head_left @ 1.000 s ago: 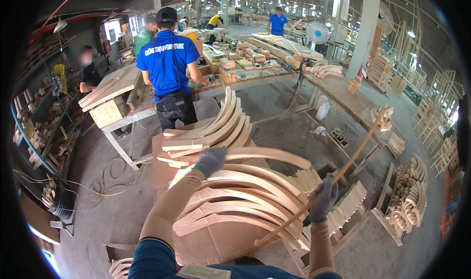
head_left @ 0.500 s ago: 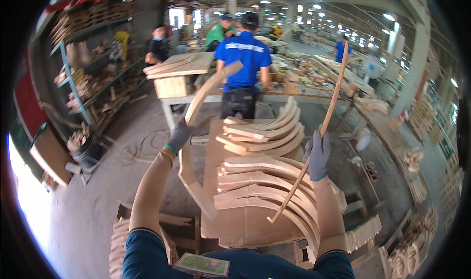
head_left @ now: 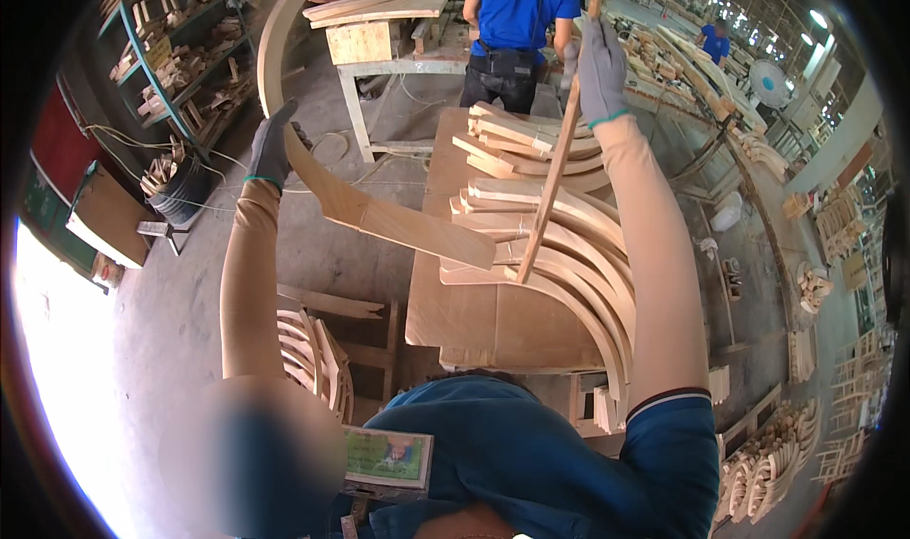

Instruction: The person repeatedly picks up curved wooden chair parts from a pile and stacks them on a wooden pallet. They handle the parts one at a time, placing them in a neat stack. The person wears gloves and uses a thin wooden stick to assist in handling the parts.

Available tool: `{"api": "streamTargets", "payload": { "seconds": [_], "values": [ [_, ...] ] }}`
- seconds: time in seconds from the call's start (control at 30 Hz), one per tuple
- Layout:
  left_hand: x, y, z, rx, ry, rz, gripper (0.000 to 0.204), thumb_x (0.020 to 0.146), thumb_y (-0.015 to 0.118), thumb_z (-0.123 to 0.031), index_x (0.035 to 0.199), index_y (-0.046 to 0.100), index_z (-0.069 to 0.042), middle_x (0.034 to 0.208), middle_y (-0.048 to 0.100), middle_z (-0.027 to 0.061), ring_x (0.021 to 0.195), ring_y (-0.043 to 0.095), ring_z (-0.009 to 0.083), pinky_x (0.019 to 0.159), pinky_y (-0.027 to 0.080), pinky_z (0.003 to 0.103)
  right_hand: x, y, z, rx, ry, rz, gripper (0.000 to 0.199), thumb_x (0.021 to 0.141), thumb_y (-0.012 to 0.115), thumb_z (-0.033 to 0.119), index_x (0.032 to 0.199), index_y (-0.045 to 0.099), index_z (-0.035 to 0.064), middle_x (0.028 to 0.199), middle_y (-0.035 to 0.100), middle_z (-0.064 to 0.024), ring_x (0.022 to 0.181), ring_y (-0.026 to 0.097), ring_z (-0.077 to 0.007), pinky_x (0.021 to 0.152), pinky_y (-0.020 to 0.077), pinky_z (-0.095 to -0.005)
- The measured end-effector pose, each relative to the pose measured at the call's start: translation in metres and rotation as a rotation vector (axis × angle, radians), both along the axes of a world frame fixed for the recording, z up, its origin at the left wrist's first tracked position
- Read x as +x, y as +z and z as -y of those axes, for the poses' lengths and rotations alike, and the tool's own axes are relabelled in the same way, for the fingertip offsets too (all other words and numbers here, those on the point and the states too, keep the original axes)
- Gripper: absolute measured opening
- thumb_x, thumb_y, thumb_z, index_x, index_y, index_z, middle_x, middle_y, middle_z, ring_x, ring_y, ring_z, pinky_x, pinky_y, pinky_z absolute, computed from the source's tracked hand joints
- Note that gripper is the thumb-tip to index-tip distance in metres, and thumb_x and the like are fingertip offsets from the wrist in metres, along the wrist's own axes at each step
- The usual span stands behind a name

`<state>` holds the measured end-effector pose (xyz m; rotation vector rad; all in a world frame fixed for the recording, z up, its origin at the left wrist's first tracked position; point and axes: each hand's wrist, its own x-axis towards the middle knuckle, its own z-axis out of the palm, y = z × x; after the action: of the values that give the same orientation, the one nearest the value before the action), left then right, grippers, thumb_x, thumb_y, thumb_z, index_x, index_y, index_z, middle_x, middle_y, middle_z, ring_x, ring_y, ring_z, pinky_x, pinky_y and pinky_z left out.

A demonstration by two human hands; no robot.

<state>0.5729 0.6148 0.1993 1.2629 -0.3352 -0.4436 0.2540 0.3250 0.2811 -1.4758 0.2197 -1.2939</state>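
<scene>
We see both arms raised in front of us, each in a tan sleeve and a grey work glove. The left hand [head_left: 272, 150] is closed around a long curved wooden slat [head_left: 351, 202], gripping it partway along its bend; the upper end of the slat arcs up toward the top of the view, and the lower, broader end slopes down to the right, ending just over the near edge of the stack of curved wooden parts [head_left: 545, 231]. The right hand [head_left: 599, 70] is wrapped around a thin straight wooden stick [head_left: 550, 183], held high near its top end; the stick runs down and slightly left, its lower tip resting among the curved pieces of the stack.

The stack lies on a flat brown board [head_left: 483, 316] directly ahead of us. More bent parts sit upright in a wooden rack [head_left: 318, 349] to the lower left. Beyond the stack, a person in a blue shirt [head_left: 519, 8] stands with their back to us at a wooden workbench [head_left: 379, 32] loaded with planks. A metal shelf unit [head_left: 175, 55] filled with wood pieces stands at far left, and a standing fan [head_left: 770, 84] at right.
</scene>
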Motion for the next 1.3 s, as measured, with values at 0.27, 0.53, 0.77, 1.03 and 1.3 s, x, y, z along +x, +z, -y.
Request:
{"api": "streamTargets", "payload": {
  "seconds": [0.27, 0.53, 0.77, 1.03, 1.3],
  "values": [
    [-0.019, 0.005, 0.0, -0.015, -0.068, -0.002, 0.029, 0.083, 0.069, -0.03, 0.094, 0.055, -0.007, 0.065, 0.047, 0.0037, 0.05, 0.048, 0.0169, 0.051, 0.048, 0.032, 0.02, 0.005, -0.006, -0.036, 0.042, -0.025, 0.029, 0.095, 0.052, 0.033, 0.113, 0.056, 0.0106, 0.066, 0.058, -0.0044, 0.046, 0.054, -0.0111, 0.036, 0.0463, -0.0262],
    [-0.036, 0.023, 0.021, -0.023, -0.104, 0.016, 0.028, 0.082, 0.071, -0.032, 0.088, 0.056, -0.009, 0.064, 0.047, 0.0007, 0.05, 0.048, 0.0135, 0.049, 0.045, 0.03, 0.025, 0.016, -0.025, 0.078, 0.19, -0.064, 0.027, 0.099, 0.046, 0.035, 0.122, 0.05, 0.0211, 0.057, 0.049, -0.0002, 0.032, 0.043, -0.0121, 0.028, 0.0378, -0.0248],
    [-0.05, 0.029, 0.025, 0.0, -0.107, 0.094, 0.032, 0.081, 0.071, -0.032, 0.081, 0.052, -0.006, 0.065, 0.049, 0.0038, 0.051, 0.051, 0.0165, 0.05, 0.047, 0.031, 0.014, 0.004, -0.02, 0.104, 0.205, -0.098, 0.027, 0.098, 0.046, 0.036, 0.12, 0.05, 0.0199, 0.055, 0.047, -0.0004, 0.032, 0.042, -0.0126, 0.028, 0.0376, -0.0261],
    [-0.052, 0.03, 0.02, -0.028, -0.113, 0.085, 0.028, 0.083, 0.07, -0.031, 0.097, 0.059, -0.009, 0.067, 0.049, -0.0002, 0.052, 0.049, 0.0123, 0.05, 0.045, 0.029, 0.014, -0.016, -0.011, 0.034, 0.037, -0.122, 0.03, 0.094, 0.053, 0.038, 0.106, 0.058, 0.0102, 0.062, 0.056, -0.0034, 0.041, 0.05, -0.0108, 0.036, 0.045, -0.0261],
    [-0.083, 0.035, 0.028, -0.12, -0.136, 0.034, 0.026, 0.082, 0.071, -0.025, 0.083, 0.05, -0.008, 0.061, 0.05, 0.0045, 0.047, 0.052, 0.0187, 0.045, 0.047, 0.034, 0.012, -0.028, -0.008, 0.131, 0.119, -0.052, 0.024, 0.096, 0.05, 0.037, 0.101, 0.057, 0.0137, 0.056, 0.053, -0.0009, 0.039, 0.048, -0.0108, 0.033, 0.0394, -0.0249]
  ]
}}
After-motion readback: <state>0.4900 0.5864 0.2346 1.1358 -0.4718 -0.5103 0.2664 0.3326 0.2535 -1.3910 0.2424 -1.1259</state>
